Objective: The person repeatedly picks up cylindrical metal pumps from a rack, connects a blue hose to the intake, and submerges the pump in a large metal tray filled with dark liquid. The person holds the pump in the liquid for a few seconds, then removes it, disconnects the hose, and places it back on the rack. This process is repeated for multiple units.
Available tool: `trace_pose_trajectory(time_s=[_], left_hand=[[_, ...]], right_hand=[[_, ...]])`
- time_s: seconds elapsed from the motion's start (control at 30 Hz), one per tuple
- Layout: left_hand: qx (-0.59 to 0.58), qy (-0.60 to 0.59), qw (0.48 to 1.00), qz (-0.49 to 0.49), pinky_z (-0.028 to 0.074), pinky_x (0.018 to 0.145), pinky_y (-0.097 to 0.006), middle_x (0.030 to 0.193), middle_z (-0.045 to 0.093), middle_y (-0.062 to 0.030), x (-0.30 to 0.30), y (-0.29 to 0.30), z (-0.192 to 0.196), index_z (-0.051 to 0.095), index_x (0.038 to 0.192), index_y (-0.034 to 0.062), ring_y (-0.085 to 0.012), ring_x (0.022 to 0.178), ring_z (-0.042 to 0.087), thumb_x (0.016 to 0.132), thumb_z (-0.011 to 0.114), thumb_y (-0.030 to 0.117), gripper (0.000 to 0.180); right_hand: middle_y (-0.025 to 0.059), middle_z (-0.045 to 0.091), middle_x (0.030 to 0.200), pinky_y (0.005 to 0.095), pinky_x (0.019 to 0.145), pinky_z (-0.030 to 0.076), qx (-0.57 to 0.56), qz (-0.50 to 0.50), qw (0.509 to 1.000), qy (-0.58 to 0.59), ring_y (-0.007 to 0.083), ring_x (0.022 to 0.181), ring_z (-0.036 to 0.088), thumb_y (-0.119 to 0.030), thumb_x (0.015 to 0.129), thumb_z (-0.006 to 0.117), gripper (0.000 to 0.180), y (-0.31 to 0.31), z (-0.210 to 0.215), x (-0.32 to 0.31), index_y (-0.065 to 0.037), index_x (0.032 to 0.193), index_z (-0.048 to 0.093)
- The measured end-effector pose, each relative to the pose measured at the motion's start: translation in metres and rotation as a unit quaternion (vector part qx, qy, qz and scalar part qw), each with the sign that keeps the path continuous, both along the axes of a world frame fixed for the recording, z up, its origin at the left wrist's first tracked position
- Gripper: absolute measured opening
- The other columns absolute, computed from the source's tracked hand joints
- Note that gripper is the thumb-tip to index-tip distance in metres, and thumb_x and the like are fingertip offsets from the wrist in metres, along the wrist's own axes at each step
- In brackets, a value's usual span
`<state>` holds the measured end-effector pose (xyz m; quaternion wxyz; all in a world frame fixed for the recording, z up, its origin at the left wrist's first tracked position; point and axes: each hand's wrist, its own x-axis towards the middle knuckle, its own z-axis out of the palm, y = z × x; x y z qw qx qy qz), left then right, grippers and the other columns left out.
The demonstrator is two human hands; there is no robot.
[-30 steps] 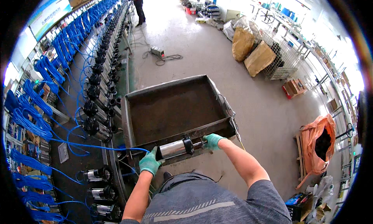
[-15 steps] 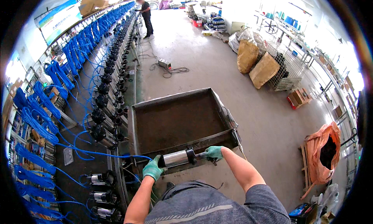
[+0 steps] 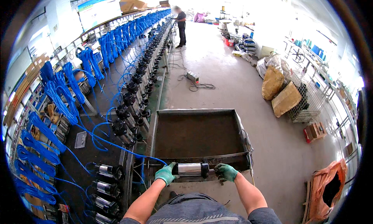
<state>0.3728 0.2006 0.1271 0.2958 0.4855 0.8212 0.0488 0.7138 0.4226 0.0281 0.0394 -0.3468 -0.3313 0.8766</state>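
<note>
A submersible pump [image 3: 190,169] with a shiny steel body and black ends lies crosswise along the near edge of a metal tank [image 3: 196,111]. My left hand [image 3: 166,174], in a green glove, is closed round its left end, where a blue cable [image 3: 149,157] comes in. My right hand [image 3: 226,172], gloved alike, is just off the right end with its fingers bent. A short thin shaft shows between the black end and these fingers. Something dark is at the right fingertips; its kind is too small to tell.
On the left, a long row of upright pumps [image 3: 123,132] runs away from me beside hanging coils of blue cable [image 3: 112,45]. Several pumps [image 3: 107,188] lie near left. A person [image 3: 181,28] stands far off. Sacks [image 3: 286,99], a wire cage [image 3: 307,107] and an orange bag [image 3: 324,193] are right.
The view has tilted and turned, so the scene sits lower and further right. My right hand has moved away from the pump's right end, leaving a gap with the shaft showing. My left hand keeps its hold.
</note>
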Motion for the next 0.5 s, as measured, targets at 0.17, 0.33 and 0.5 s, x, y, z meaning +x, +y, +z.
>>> trace_pose_trajectory(time_s=[0.17, 0.33, 0.5], left_hand=[[-0.016, -0.002, 1.0, 0.008, 0.049, 0.106, -0.05, 0.15, 0.053, -0.0198, 0.004, 0.0, 0.009, 0.038, 0.158, 0.0259, -0.0401, 0.131, 0.057, 0.082, 0.082, 0.046, 0.091], [0.001, 0.001, 1.0, -0.002, 0.048, 0.106, -0.05, 0.145, 0.057, -0.0217, 0.003, 0.003, 0.001, 0.038, 0.158, 0.0246, -0.0418, 0.13, 0.058, 0.08, 0.083, 0.05, 0.093], [-0.01, -0.006, 1.0, 0.012, 0.05, 0.105, -0.05, 0.149, 0.053, -0.0203, 0.001, -0.002, 0.014, 0.039, 0.158, 0.0235, -0.0406, 0.129, 0.059, 0.082, 0.083, 0.044, 0.09]], right_hand=[[0.0061, 0.07, 0.107, 0.0415, 0.079, 0.06, 0.085, 0.063, 0.993, -0.042, 0.0206, 0.089, 0.069, -0.013, 0.098, 0.064, 0.036, 0.009, 0.01, -0.011, -0.013, 0.134, 0.062], [0.0038, 0.071, 0.113, 0.0382, 0.08, 0.062, 0.317, 0.284, 0.898, -0.114, 0.0187, 0.095, 0.069, -0.009, 0.097, 0.066, 0.059, 0.028, -0.003, -0.015, -0.013, 0.152, 0.047], [0.0159, 0.076, 0.104, 0.0454, 0.079, 0.06, 0.621, 0.484, 0.546, -0.286, 0.0356, 0.091, 0.073, -0.013, 0.089, 0.072, 0.049, 0.012, -0.004, -0.05, -0.012, 0.137, 0.063]])
